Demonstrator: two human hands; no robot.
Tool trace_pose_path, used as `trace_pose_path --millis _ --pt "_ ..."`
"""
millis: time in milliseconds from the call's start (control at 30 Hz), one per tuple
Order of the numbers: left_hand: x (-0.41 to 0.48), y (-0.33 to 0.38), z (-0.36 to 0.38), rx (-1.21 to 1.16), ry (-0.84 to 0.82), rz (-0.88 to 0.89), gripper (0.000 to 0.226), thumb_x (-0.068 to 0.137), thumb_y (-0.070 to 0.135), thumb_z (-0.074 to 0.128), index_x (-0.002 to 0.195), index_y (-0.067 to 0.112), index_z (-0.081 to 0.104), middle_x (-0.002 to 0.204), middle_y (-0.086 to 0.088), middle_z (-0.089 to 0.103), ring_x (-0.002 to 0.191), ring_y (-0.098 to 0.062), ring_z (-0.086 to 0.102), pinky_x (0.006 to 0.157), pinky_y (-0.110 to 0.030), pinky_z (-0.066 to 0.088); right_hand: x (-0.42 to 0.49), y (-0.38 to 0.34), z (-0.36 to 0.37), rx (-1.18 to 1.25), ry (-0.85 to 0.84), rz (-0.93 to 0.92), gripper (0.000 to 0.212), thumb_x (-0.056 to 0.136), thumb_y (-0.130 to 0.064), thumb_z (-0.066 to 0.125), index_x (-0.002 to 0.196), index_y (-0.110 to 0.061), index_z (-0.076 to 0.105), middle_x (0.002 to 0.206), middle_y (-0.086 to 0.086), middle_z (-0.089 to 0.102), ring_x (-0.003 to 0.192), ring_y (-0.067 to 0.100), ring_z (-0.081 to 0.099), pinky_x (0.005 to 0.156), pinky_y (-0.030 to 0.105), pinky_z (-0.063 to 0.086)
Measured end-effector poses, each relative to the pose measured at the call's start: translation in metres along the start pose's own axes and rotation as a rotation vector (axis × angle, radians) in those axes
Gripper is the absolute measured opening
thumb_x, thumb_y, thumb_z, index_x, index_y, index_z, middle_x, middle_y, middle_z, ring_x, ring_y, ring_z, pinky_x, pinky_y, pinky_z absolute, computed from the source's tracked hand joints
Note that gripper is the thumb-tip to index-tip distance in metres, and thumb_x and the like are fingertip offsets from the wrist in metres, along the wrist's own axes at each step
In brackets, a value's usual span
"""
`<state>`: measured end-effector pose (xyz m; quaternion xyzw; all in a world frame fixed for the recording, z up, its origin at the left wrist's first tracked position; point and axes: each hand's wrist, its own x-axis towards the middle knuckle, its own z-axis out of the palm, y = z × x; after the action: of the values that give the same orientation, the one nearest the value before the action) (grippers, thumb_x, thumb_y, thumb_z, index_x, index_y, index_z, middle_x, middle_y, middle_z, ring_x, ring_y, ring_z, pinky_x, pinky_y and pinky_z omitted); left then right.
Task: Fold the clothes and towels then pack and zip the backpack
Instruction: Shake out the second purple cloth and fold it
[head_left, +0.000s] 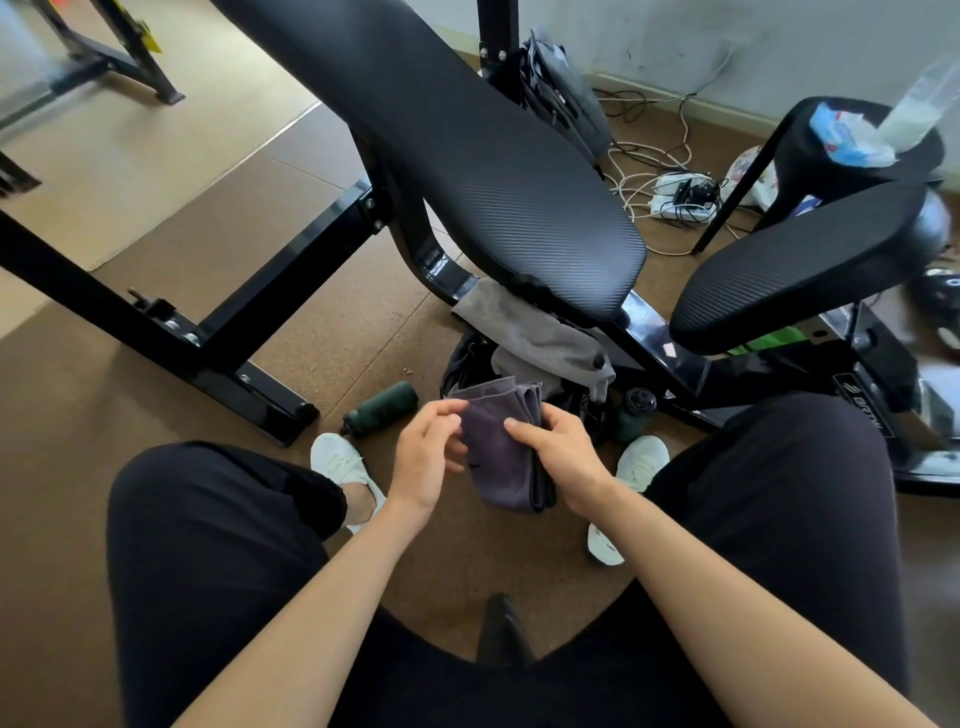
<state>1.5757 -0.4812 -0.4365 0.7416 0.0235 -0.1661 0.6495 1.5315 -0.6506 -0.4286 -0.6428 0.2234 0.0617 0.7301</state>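
A dark purple-grey folded towel (498, 447) hangs between my knees, above the floor. My right hand (558, 454) grips its right edge, thumb across the front. My left hand (428, 457) sits at the towel's left edge with fingers curled, touching the cloth. Behind the towel a black backpack (462, 364) lies on the floor under the bench, and a grey garment (530, 332) drapes over it. Most of the backpack is hidden by the cloth.
A black padded bench (467, 140) slants overhead, with a second pad (795, 270) to the right. A dark green bottle (382, 408) lies on the floor at left, and another bottle (634, 413) stands at right. Cables and a power strip (680, 197) lie by the wall.
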Motion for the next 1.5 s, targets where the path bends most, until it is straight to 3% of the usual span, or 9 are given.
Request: trace_pose_path --millis 67,167,367,533,700,833,1033,1167,1500 --pt "0.006 -0.004 -0.003 -0.023 0.146 -0.060 0.020 0.099 0.026 0.054 0.115 0.024 0.066 0.104 0.000 0.068 0.098 -0.021 0.064 0.075 -0.032 0.055 0.000 -0.008 -0.003 0.120 -0.036 0.079 0.020 0.098 -0.014 0.065 0.116 -0.012 0.071 0.111 0.008 0.077 0.104 0.025 0.073 0.095 0.044 0.058" --pt "0.010 -0.005 -0.010 -0.117 0.182 -0.212 0.050 0.085 0.049 0.062 0.126 0.022 0.062 0.121 -0.006 0.068 0.118 -0.028 0.063 0.098 -0.043 0.050 -0.001 -0.023 -0.010 0.323 -0.132 0.169 0.026 0.100 -0.016 0.060 0.123 -0.007 0.067 0.118 0.012 0.074 0.106 0.026 0.072 0.088 0.038 0.060" --pt "0.004 0.006 -0.012 -0.403 -0.247 -0.364 0.056 0.095 0.059 0.058 0.137 0.022 0.062 0.130 -0.006 0.071 0.120 -0.025 0.068 0.103 -0.045 0.051 0.009 -0.021 -0.020 0.310 -0.065 0.148 0.024 0.101 -0.018 0.060 0.122 -0.008 0.067 0.116 0.011 0.075 0.109 0.029 0.071 0.084 0.035 0.059" --pt "0.006 -0.005 -0.002 0.230 -0.084 -0.199 0.071 0.082 0.049 0.081 0.143 0.026 0.051 0.139 0.003 0.061 0.123 -0.018 0.061 0.103 -0.043 0.054 0.013 -0.001 -0.019 0.071 0.064 0.061 0.019 0.094 -0.017 0.072 0.112 -0.014 0.071 0.107 0.003 0.078 0.106 0.023 0.072 0.088 0.035 0.059" --pt "0.006 -0.009 -0.003 0.425 0.057 -0.051 0.066 0.080 0.039 0.086 0.136 0.021 0.055 0.133 -0.001 0.065 0.122 -0.022 0.062 0.100 -0.046 0.056 0.010 0.004 -0.013 -0.096 0.152 0.023 0.039 0.083 -0.027 0.083 0.114 -0.020 0.061 0.108 -0.004 0.072 0.098 0.008 0.069 0.081 0.026 0.058" --pt "-0.002 -0.007 0.000 0.618 0.073 0.082 0.069 0.077 0.040 0.087 0.136 0.023 0.055 0.129 0.000 0.067 0.117 -0.022 0.064 0.092 -0.039 0.056 0.012 0.011 -0.010 -0.159 0.177 0.066 0.045 0.073 -0.040 0.089 0.109 -0.021 0.070 0.103 -0.006 0.076 0.098 0.010 0.072 0.086 0.036 0.061" --pt "-0.005 -0.005 0.001 0.858 0.145 0.318 0.055 0.075 0.037 0.086 0.122 0.024 0.061 0.115 0.004 0.061 0.099 -0.022 0.064 0.069 -0.030 0.047 0.014 0.013 -0.003 0.020 0.196 0.244 0.021 0.088 -0.033 0.078 0.103 -0.019 0.076 0.100 0.000 0.078 0.102 0.022 0.072 0.090 0.044 0.058" --pt "-0.005 -0.005 0.000 0.985 0.174 0.562 0.047 0.078 0.025 0.082 0.120 0.021 0.061 0.110 0.000 0.060 0.098 -0.023 0.063 0.062 -0.038 0.058 0.013 0.006 -0.002 0.226 0.115 0.373 0.022 0.100 -0.034 0.062 0.116 -0.019 0.068 0.112 0.007 0.075 0.106 0.029 0.070 0.088 0.050 0.059" --pt "-0.021 -0.002 0.011 1.003 -0.055 0.817 0.047 0.079 0.020 0.072 0.125 0.013 0.066 0.113 -0.004 0.063 0.101 -0.021 0.059 0.080 -0.032 0.055 0.012 -0.001 -0.005 0.542 0.022 0.473 0.057 0.101 -0.060 0.043 0.131 -0.016 0.062 0.123 0.015 0.071 0.116 0.034 0.065 0.095 0.052 0.054"
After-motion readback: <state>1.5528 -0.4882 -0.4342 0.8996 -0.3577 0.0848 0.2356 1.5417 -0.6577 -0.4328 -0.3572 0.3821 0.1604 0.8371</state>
